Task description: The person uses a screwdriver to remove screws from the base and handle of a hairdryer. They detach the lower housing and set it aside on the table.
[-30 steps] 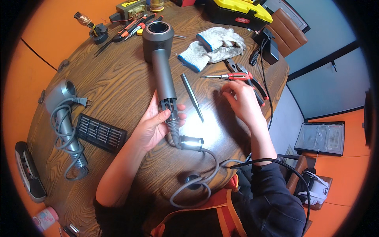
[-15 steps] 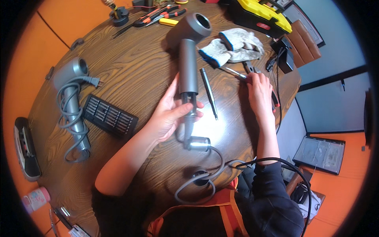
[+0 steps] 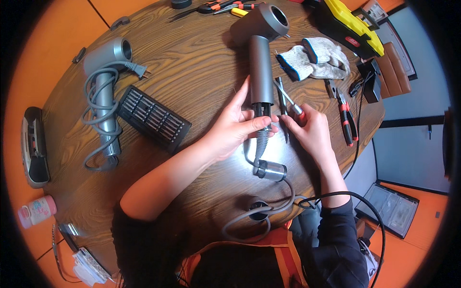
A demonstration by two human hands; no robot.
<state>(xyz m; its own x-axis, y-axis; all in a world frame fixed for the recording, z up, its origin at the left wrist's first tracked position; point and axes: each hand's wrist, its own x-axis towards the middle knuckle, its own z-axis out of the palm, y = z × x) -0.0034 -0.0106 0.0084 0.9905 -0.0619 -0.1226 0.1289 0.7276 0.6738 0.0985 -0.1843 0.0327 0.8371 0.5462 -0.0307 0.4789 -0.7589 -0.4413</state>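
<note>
Since the earlier frame your right hand came in from the tools beside the gloves to the dryer's handle base, screwdriver in grip.

Head view: your left hand was clamped around the lower end of the dark grey hair dryer, thumb across the slotted handle base. Dryer lay on the round wooden table, long axis running away from you, nozzle head at the far end, cord and filter cage trailing toward you. Your right hand was closed on a red-handled screwdriver, shaft pointing up and away, just right of the handle and nearer to it than anything else. Tweezers lay alongside, touching range. Red pliers sat further right near the table edge; work gloves beyond. Bit case and second dryer were well apart on the left, leaving open wood around your left wrist.
</note>
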